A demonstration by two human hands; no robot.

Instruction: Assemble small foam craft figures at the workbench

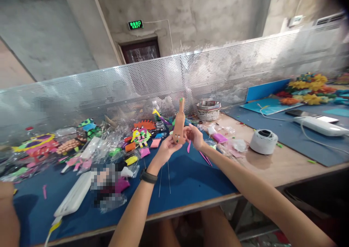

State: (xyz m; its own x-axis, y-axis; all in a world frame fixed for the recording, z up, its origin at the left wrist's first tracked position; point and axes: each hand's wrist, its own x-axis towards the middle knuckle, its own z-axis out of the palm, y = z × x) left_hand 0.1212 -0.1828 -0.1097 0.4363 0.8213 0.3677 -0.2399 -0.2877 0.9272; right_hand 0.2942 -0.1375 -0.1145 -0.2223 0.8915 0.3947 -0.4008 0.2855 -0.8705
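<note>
A brown clay figure (179,125) with two eyes and a dark nose stands out above the blue tabletop. Its long thin end points up and has a green tip. My left hand (169,147), below a dark wristband, is closed around its lower end near the eyes. From the right, my right hand (194,136) has its fingers bent against the figure's side; what lies under the fingertips is hidden. Two thin wires (169,179) run below my left hand. Pink modelling tools (205,158) lie beneath my right forearm.
Coloured clay packets (145,152) and flat clay animals (141,136) crowd the left. Behind stand a bottle (156,112), a woven basket (208,110) and a perforated metal divider (109,90). A white tape roll (263,142) sits right. Another person's arm (8,214) shows at left.
</note>
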